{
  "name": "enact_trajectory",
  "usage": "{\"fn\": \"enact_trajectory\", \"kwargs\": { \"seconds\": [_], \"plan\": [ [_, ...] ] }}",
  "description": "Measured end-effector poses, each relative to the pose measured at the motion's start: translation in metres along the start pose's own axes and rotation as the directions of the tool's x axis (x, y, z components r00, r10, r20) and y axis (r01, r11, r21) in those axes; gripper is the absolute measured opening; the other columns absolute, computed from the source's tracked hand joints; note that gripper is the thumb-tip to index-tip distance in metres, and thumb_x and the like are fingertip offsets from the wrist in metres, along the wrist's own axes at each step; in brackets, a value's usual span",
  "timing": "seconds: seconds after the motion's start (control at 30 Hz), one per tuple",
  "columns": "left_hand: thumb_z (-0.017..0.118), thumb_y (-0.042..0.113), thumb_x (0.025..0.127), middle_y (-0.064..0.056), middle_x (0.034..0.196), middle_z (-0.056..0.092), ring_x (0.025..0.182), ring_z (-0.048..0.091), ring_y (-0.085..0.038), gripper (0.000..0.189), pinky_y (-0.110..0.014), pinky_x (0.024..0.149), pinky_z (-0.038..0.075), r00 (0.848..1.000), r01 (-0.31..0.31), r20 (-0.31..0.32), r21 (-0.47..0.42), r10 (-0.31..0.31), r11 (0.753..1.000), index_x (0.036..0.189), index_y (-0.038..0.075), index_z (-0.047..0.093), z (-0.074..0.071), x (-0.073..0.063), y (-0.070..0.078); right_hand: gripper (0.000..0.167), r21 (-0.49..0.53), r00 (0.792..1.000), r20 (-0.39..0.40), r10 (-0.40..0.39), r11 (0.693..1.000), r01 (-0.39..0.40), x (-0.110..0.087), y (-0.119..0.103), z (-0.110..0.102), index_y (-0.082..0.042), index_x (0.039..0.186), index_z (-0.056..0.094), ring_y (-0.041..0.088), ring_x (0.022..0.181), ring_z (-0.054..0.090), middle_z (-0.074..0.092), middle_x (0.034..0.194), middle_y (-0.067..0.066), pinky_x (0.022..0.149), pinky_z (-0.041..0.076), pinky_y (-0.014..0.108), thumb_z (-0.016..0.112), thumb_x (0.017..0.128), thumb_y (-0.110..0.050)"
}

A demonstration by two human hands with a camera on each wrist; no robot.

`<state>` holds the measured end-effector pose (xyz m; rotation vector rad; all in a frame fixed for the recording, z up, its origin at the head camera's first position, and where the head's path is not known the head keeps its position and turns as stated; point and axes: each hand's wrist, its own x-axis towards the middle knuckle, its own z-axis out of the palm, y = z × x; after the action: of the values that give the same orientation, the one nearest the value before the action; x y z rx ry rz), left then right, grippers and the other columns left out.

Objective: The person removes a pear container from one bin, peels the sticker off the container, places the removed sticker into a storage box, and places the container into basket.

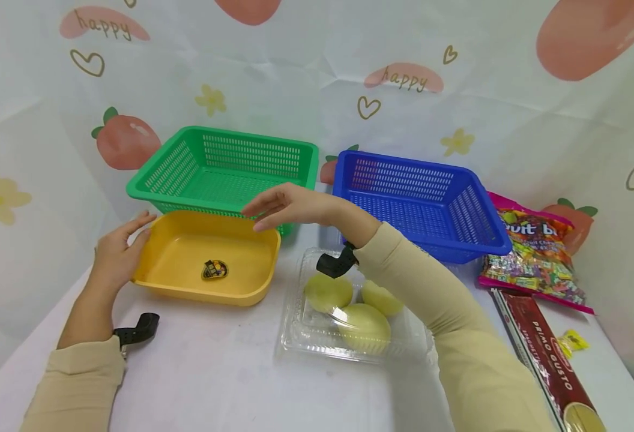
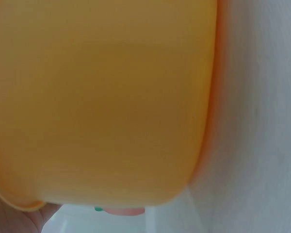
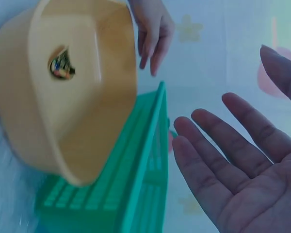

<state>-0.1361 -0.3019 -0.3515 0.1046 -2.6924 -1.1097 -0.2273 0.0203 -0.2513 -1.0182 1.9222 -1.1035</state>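
Note:
A yellow plastic basin stands on the white table, with a small black-and-gold shield-shaped badge on its floor. My left hand is at the basin's left rim, fingers extended along its outer side and thumb near the edge. In the left wrist view the basin's outer wall fills most of the picture. Over the back right corner of the basin hovers my right hand, holding nothing. The right wrist view shows its palm and spread fingers.
Behind the basin is a green slotted basket; right of it, a blue one. A clear plastic box holds three pale yellow-green round fruits. At right lie a candy bag, a red spaghetti pack and a yellow-wrapped sweet.

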Motion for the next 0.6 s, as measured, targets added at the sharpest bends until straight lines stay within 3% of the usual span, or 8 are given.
{"fn": "enact_trajectory", "kwargs": {
  "seconds": [0.2,0.37,0.6],
  "plan": [
    [0.034,0.023,0.101,-0.018,0.149,0.028,0.136,0.024,-0.046,0.044,-0.064,0.108,0.018,1.0,-0.022,-0.009,0.016,0.022,1.0,0.14,0.002,0.04,0.0,-0.003,0.009,0.045,0.026,1.0,-0.029,0.008,1.0,-0.008,-0.017,0.012,-0.013,-0.001,0.134,0.048,0.022,0.127,0.048,0.05,0.138,0.011,0.104,0.042,0.031,0.058,0.091,-0.011],
    [0.035,0.023,0.101,-0.019,0.149,0.03,0.136,0.024,-0.046,0.043,-0.064,0.108,0.019,0.997,-0.076,-0.011,0.016,0.076,0.997,0.138,0.001,0.042,0.003,-0.004,0.018,0.046,0.064,0.999,-0.046,0.024,0.998,-0.021,-0.034,0.021,-0.022,-0.001,0.135,0.045,0.026,0.129,0.046,0.048,0.14,0.012,0.107,0.04,0.034,0.056,0.092,-0.01],
    [0.039,0.028,0.1,-0.021,0.147,0.033,0.133,0.029,-0.048,0.044,-0.063,0.107,0.022,0.988,-0.157,-0.014,0.022,0.157,0.987,0.134,0.001,0.047,0.015,-0.004,0.029,0.042,0.142,0.994,-0.101,-0.046,0.988,0.06,-0.061,0.025,-0.032,-0.002,0.133,0.048,0.029,0.13,0.045,0.053,0.135,0.012,0.109,0.037,0.036,0.054,0.092,-0.007]
  ]
}}
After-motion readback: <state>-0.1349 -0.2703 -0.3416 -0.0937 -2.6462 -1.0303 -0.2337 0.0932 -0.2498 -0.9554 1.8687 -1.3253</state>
